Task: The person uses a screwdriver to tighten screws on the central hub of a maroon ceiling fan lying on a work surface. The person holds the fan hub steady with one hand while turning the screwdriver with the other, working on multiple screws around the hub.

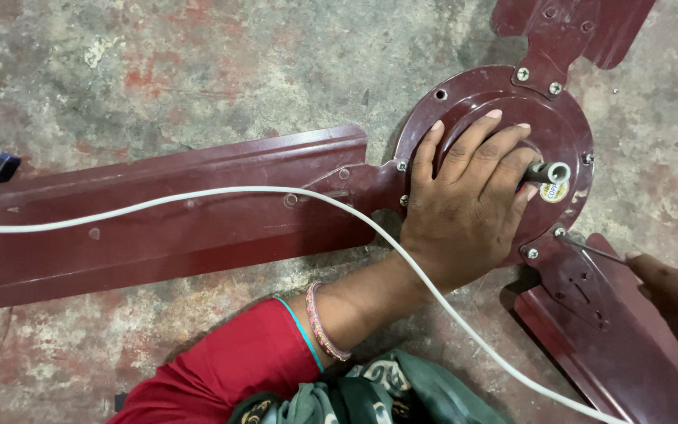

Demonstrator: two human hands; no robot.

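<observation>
Ceiling fan point(472, 110), dark maroon, lies flat on the worn concrete floor point(198, 63) with its three blades spread out. The left hand point(464, 208) presses down on the round motor housing, fingers open and spread, the thumb side touching the short grey shaft point(549, 172) in the centre; it holds nothing, it only pins the fan. The right hand point(672, 294) comes in from the lower right edge and grips a thin screwdriver point(590, 250), its tip at a screw point(560, 232) where the lower right blade point(606, 330) joins the housing. The hand is mostly cut off, so its grip probably is closed. To turn this screw well, the tip should sit straight in the head while the left palm keeps the housing from rotating. A white cable point(198, 196) crosses the left blade and the wrist.
</observation>
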